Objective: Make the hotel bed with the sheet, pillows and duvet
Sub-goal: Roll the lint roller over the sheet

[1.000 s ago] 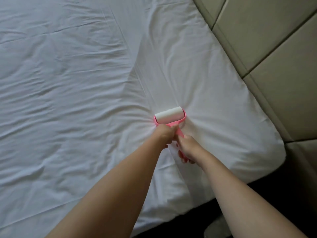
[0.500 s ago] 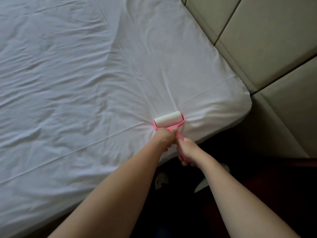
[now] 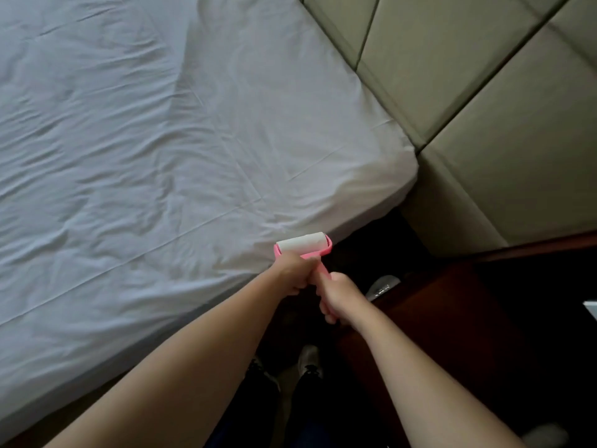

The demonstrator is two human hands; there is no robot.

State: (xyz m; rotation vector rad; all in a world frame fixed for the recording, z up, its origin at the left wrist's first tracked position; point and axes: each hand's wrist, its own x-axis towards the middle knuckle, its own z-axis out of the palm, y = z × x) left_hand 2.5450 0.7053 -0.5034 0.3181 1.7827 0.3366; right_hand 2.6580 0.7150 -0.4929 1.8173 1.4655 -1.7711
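L hand (image 3: 292, 271): fingers curled tight round the top of the pink handle (image 3: 324, 270), right under the frame of the lint roller (image 3: 303, 244). R hand (image 3: 339, 297), at approx 4 o'clock from the L, is wrapped round the lower end of the same handle. Both are gripping, neither free.

The white roll sits at 12 o'clock from the L hand, right on the near edge of the bed, close to the corner. Can't tell whether it's touching the sheet (image 3: 161, 156) or just off the edge.

The sheet is on and pulled over the mattress, running out to 9–12 o'clock, w/ plenty of creases across it and one long fold line. Padded headboard (image 3: 468, 108) at 1–2 o'clock, dark wood unit (image 3: 452, 318) at 3–4 o'clock, shoes (image 3: 310, 360) at 6 o'clock on the floor.

Step, as I read it: de-linting the laid sheet, w/ a stroke ending at the bed edge. So early on; pillows and duvet aren't in view.

Next, prob: lift the roll, set it back out on the sheet at approx 11 o'clock and draw in another strip. Needs light, even pressure, since a hard pull would likely bunch the cloth. Or, if done, free both hands and go for the pillows.
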